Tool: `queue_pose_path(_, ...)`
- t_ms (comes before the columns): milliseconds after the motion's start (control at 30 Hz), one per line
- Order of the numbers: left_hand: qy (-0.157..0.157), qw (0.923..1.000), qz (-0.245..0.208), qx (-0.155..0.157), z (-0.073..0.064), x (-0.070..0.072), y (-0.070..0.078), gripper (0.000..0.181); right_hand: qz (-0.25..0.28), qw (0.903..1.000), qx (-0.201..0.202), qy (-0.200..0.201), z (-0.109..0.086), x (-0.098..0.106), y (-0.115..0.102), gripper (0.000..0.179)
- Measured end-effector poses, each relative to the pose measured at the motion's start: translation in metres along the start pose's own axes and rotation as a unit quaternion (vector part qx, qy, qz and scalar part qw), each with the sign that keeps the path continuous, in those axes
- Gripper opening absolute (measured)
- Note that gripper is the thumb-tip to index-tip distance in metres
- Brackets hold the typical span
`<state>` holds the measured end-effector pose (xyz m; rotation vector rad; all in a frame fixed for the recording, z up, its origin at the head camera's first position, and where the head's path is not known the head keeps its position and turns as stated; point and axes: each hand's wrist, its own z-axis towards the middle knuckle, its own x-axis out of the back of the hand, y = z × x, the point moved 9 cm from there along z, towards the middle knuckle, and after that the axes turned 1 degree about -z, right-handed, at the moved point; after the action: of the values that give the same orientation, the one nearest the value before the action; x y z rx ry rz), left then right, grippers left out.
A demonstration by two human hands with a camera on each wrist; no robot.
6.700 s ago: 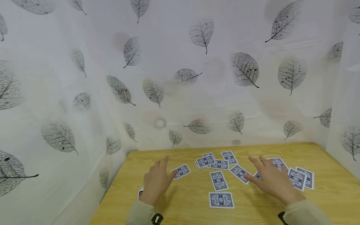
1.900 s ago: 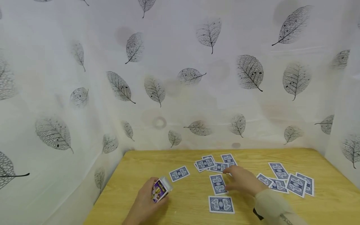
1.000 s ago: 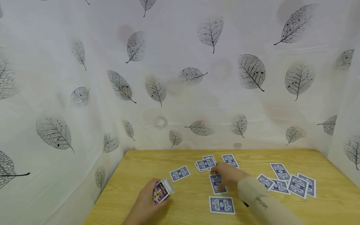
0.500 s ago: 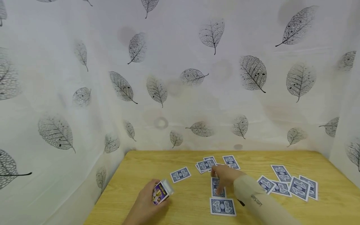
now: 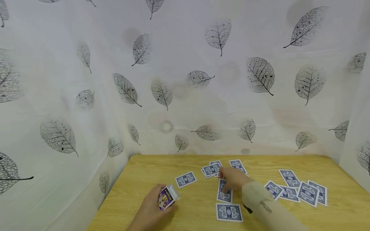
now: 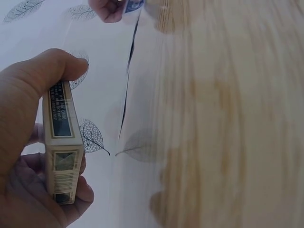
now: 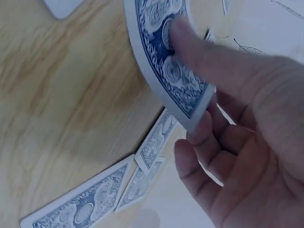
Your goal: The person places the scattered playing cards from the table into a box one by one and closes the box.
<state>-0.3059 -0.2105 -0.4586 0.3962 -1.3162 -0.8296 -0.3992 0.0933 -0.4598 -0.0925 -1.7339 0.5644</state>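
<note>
My left hand [image 5: 150,205] grips a small playing-card box [image 5: 165,198] with a purple picture front and a pale end, held at the table's left half. In the left wrist view the thumb lies along one edge of the box [image 6: 64,118], with fingers curled behind it. My right hand [image 5: 234,178] pinches a blue-backed playing card [image 5: 226,197] mid-table. The right wrist view shows that card [image 7: 175,85] bent upward, thumb pressed on its back and fingertips at its corner. Another face-down card [image 5: 229,212] lies just nearer. My right hand partly covers the overlapping cards [image 5: 212,169] behind it.
One card [image 5: 186,179] lies alone between the hands, farther back. Another card [image 5: 238,165] sits beyond my right hand. Several overlapping cards [image 5: 307,193] spread on the right of the wooden table [image 5: 150,166]. A leaf-patterned curtain [image 5: 179,96] hangs behind.
My left hand, earlier spread above the table, now grips the box. My right hand has moved left from the right-hand cards to the middle and now pinches a card there.
</note>
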Motion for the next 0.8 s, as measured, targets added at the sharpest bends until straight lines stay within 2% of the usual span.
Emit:
queue_pose_path(200,0.007,0.9999,0.003,-0.011,0.0,-0.001,0.004,0.06,-0.01,0.9967,0.04,0.07,-0.007,0.022,-0.002,0.023)
queue_pose_path(467,0.005,0.9999,0.01,-0.003,0.003,-0.003,0.008,0.067,0.078,0.9881,0.066,0.115,-0.028,0.054,0.005,0.003)
queue_pose_path(800,0.007,0.9987,0.04,-0.03,0.006,-0.008,0.017,0.075,0.156,0.9772,0.069,0.127,-0.048,0.069,0.006,0.009)
